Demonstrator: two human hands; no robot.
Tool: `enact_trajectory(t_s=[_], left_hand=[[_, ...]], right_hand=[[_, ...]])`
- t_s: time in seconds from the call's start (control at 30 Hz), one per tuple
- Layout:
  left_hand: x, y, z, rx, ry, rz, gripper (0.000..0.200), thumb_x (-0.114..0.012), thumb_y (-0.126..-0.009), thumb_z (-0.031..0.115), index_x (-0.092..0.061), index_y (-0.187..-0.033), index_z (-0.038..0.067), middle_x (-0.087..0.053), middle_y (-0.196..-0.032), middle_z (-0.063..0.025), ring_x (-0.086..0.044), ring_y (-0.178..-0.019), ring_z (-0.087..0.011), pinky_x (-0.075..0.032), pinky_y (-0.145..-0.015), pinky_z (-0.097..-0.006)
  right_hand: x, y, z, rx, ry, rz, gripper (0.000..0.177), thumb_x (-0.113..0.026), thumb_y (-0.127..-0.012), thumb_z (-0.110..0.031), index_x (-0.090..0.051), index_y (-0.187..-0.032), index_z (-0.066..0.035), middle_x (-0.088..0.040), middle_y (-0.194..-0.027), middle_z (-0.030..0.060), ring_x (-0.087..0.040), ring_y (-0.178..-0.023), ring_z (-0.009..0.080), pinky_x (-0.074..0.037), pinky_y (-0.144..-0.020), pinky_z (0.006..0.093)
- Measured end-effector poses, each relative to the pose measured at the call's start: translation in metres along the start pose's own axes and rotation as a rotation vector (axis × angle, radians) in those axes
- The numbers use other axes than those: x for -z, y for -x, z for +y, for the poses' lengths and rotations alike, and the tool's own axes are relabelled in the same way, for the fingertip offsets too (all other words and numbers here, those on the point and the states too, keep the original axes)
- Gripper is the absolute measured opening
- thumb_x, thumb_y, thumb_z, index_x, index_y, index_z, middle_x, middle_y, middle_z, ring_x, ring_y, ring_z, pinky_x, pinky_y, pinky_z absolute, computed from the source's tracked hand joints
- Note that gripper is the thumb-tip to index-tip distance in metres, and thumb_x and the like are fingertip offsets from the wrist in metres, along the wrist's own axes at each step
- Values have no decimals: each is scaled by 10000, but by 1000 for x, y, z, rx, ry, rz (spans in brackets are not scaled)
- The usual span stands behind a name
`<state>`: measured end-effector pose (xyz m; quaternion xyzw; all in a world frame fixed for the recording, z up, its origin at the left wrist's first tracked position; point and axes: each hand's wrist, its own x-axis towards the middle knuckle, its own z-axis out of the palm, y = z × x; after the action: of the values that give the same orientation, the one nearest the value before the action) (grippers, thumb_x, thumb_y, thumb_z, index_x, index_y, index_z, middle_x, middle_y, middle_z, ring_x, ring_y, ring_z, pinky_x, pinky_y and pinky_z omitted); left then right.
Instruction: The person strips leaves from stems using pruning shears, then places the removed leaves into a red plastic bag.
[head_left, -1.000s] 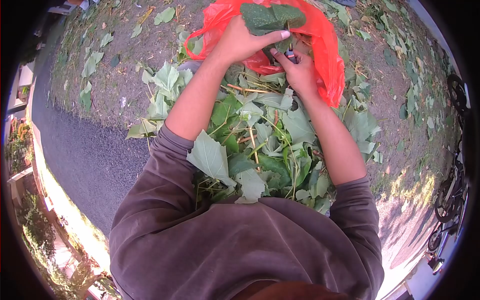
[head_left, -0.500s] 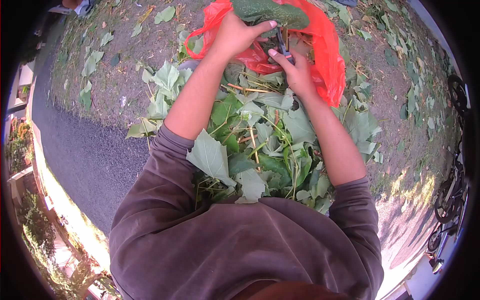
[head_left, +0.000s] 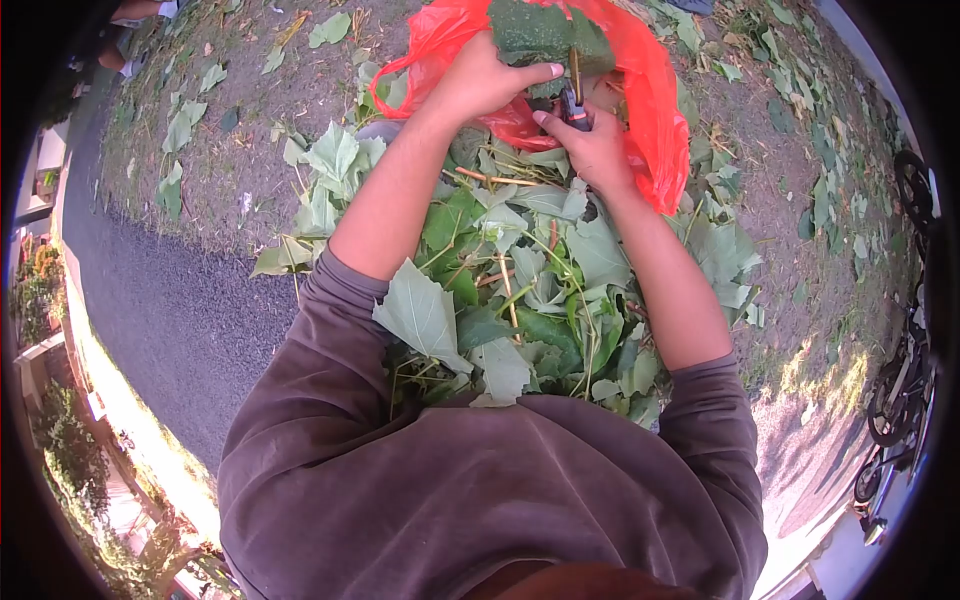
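A large dark green leaf with a mottled surface hangs over the mouth of a red plastic bag. My left hand grips it from the left, thumb stretched along its lower edge and the other fingers largely hidden. In my right hand is a small pair of pruning shears with dark handles, its blades pointing up against the leaf, close to my left thumb. The bag's opening surrounds both hands. Between my forearms lies a heap of cut leaves and stems, reaching up to my shirt.
Loose leaves litter the bare ground around the bag. Dark asphalt borders the soil on the left. Bicycles or similar wheeled things stand at the far right. Part of another person shows at the upper left.
The leaf has shifted and turned, showing more of its face. The shears' blades, apart before, now look closed together and sit slightly further right. More of the other person shows.
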<state>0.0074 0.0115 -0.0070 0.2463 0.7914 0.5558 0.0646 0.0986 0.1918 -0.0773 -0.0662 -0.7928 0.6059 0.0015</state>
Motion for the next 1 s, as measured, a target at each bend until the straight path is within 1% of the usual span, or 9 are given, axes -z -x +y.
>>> enact_trajectory(t_s=[0.13,0.27,0.37,0.43,0.57,0.77,0.87,0.93,1.0], left_hand=[[3,-1,-2,11,38,4,393,-859,-875,244,-764,-1185,22,-808,-1064,-108,-763,-979,-201,-585,-904,-374],[14,-3,3,77,-2,37,392,-867,-870,240,-762,-1158,-3,-808,-1049,-112,-764,-950,-183,-589,-882,-362],[16,-1,7,120,5,93,363,-870,-873,211,-763,-1136,-16,-810,-1045,-97,-763,-927,-170,-594,-862,-352],[14,-4,0,16,196,164,324,-866,-880,177,-767,-1122,-14,-810,-1042,-83,-763,-914,-163,-598,-848,-344],[9,-5,-3,15,291,203,293,-859,-886,151,-769,-1109,-17,-810,-1039,-75,-765,-899,-165,-600,-836,-340],[8,-6,-6,1,183,266,301,-864,-883,204,-778,-1062,-21,-817,-995,-88,-775,-876,-167,-602,-812,-335],[8,-4,0,2,85,253,290,-848,-911,201,-776,-1096,-10,-807,-1018,-57,-735,-891,-125,-575,-831,-310],[2,1,11,-90,-61,265,331,-851,-877,248,-776,-1073,-8,-816,-950,-128,-787,-853,-200,-602,-800,-355],[-1,0,4,-80,-125,202,354,-851,-889,249,-772,-1118,-8,-812,-981,-104,-759,-872,-160,-592,-818,-337]], right_hand=[[0,-3,6,-35,14,15,366,-862,-873,-389,-685,-841,-71,-605,-659,-31,-532,-636,85,-444,-629,312],[2,-2,2,-60,26,-3,357,-854,-880,-387,-693,-872,-69,-624,-695,-27,-548,-667,90,-450,-655,316],[1,3,-9,-21,-26,-20,348,-825,-908,-384,-712,-957,-58,-668,-776,-10,-594,-751,103,-473,-736,308],[1,5,-9,-5,-167,-53,365,-788,-939,-378,-716,-1056,-40,-718,-903,25,-634,-863,123,-482,-839,299],[0,1,3,36,-229,-89,385,-763,-960,-377,-708,-1108,-26,-742,-986,52,-658,-937,138,-484,-907,307],[1,3,-4,31,-300,-116,397,-751,-972,-379,-696,-1136,-22,-745,-1014,67,-666,-974,148,-483,-933,317],[1,2,-2,43,-244,-116,404,-740,-979,-386,-695,-1140,-18,-744,-1019,67,-664,-973,151,-483,-936,320],[2,3,-8,10,-215,-104,419,-733,-982,-386,-698,-1175,-15,-743,-1021,65,-659,-968,150,-482,-933,317],[0,1,-5,5,-262,-89,422,-733,-981,-384,-705,-1180,-13,-742,-1013,65,-655,-961,148,-480,-927,313]])
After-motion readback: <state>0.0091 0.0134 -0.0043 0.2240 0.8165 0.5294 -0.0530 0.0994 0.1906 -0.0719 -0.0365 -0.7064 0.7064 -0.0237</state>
